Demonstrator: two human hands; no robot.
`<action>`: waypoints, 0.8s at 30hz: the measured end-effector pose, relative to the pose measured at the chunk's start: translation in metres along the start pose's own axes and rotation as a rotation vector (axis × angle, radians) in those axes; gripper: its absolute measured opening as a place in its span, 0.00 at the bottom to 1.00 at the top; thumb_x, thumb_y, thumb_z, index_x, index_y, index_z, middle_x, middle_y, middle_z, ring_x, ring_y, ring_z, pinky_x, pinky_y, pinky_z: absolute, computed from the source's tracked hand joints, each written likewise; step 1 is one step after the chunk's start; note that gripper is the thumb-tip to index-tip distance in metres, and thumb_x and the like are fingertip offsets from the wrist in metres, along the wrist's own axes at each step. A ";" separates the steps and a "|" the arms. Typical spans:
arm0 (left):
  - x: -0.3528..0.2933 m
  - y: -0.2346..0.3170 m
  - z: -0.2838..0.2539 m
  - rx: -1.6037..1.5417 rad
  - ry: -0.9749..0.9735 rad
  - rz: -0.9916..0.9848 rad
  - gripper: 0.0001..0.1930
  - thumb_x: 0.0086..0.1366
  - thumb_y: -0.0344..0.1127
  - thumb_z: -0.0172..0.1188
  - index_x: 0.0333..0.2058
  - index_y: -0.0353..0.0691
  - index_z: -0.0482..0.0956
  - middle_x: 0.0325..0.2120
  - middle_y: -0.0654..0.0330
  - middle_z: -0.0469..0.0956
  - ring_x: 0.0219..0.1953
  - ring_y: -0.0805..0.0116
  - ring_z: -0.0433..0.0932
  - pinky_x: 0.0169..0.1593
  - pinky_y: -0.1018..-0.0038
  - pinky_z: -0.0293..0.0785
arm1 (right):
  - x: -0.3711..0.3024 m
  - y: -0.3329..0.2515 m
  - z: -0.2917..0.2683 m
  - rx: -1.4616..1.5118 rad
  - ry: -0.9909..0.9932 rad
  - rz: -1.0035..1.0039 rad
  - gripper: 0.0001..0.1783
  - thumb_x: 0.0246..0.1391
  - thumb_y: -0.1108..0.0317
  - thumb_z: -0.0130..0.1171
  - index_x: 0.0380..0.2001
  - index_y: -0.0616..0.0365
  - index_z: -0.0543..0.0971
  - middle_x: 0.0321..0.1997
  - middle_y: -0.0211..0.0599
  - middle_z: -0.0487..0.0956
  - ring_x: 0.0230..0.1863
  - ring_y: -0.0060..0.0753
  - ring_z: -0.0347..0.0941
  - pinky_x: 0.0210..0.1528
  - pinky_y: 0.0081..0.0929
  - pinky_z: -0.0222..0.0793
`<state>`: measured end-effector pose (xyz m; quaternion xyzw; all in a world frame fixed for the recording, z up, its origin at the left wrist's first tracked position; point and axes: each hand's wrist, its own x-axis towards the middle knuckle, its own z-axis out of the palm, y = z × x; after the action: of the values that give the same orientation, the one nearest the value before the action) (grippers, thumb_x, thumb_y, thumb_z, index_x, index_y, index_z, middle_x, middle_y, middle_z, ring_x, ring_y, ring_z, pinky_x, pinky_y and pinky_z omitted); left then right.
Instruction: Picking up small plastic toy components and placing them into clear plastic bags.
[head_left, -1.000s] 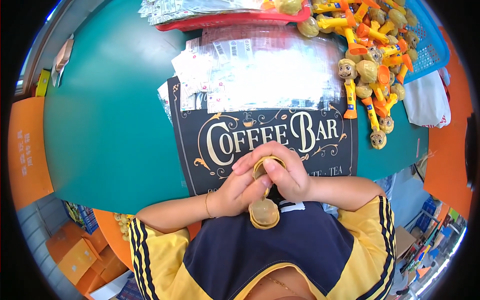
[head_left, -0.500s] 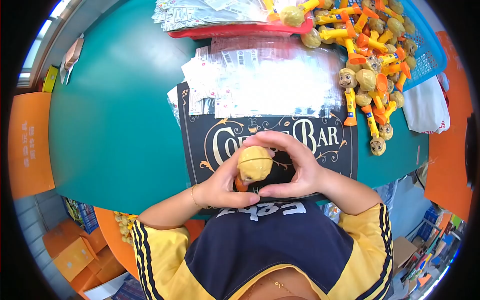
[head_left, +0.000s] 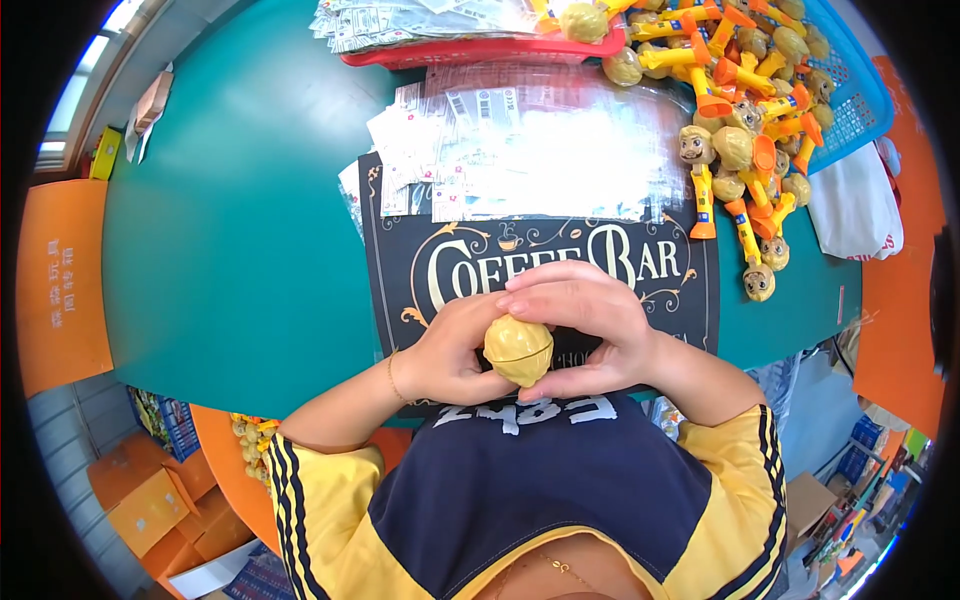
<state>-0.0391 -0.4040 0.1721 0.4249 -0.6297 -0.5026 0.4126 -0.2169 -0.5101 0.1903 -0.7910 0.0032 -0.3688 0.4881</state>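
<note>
A toy figure with a round yellow-haired head (head_left: 518,352) is held between my hands over the black printed mat. A dark seam line crosses the head; the rest of the toy is hidden beneath it. My left hand (head_left: 452,348) closes round its left side, thumb along the near side. My right hand (head_left: 605,325) curves over from the right, its fingertips meeting my left fingers at the far side and its thumb at the near edge of the head.
Flat clear packets with printed cards (head_left: 540,150) lie beyond the mat (head_left: 395,300) on the green table (head_left: 240,230). A red tray (head_left: 440,57) holds more packets. Similar toys with yellow and orange handles (head_left: 704,190) spill from a blue basket (head_left: 860,105) at far right, near a white bag (head_left: 850,205).
Between my hands the toy has turned, so its orange end no longer shows and the seam sits lower. My right hand has closed in, its thumb now at the head.
</note>
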 end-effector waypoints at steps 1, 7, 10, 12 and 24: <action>0.001 0.000 0.001 0.001 0.005 -0.002 0.26 0.46 0.35 0.66 0.46 0.38 0.71 0.37 0.53 0.76 0.37 0.54 0.77 0.40 0.68 0.72 | 0.000 -0.001 0.000 -0.019 0.007 -0.001 0.38 0.29 0.59 0.77 0.46 0.63 0.75 0.44 0.43 0.79 0.46 0.45 0.75 0.48 0.36 0.69; 0.009 -0.001 0.008 0.127 0.076 0.086 0.22 0.44 0.37 0.71 0.38 0.40 0.74 0.28 0.59 0.75 0.31 0.58 0.75 0.33 0.68 0.68 | 0.001 -0.009 0.005 -0.089 0.073 -0.005 0.35 0.28 0.58 0.78 0.43 0.60 0.77 0.41 0.35 0.80 0.35 0.35 0.73 0.39 0.29 0.66; 0.014 -0.004 0.015 0.155 0.077 0.119 0.16 0.46 0.37 0.70 0.33 0.42 0.76 0.24 0.61 0.73 0.27 0.61 0.73 0.31 0.68 0.66 | 0.001 -0.015 0.010 -0.142 0.103 -0.013 0.34 0.27 0.57 0.79 0.41 0.58 0.77 0.38 0.31 0.80 0.32 0.32 0.71 0.36 0.26 0.64; 0.015 -0.005 0.017 0.148 0.084 0.151 0.11 0.47 0.35 0.69 0.30 0.44 0.78 0.23 0.63 0.73 0.27 0.62 0.73 0.32 0.69 0.66 | 0.002 -0.020 0.013 -0.203 0.120 -0.010 0.33 0.26 0.57 0.79 0.40 0.57 0.78 0.35 0.30 0.78 0.32 0.31 0.70 0.35 0.25 0.63; 0.009 0.000 0.017 0.092 0.249 -0.089 0.14 0.49 0.33 0.70 0.33 0.42 0.76 0.26 0.59 0.76 0.29 0.61 0.76 0.32 0.70 0.70 | 0.001 -0.015 0.011 -0.125 0.096 0.128 0.40 0.27 0.56 0.78 0.47 0.60 0.73 0.46 0.39 0.75 0.47 0.43 0.69 0.48 0.35 0.65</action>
<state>-0.0582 -0.4079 0.1706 0.5299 -0.5765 -0.4343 0.4452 -0.2145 -0.4945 0.1996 -0.7995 0.1000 -0.3734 0.4598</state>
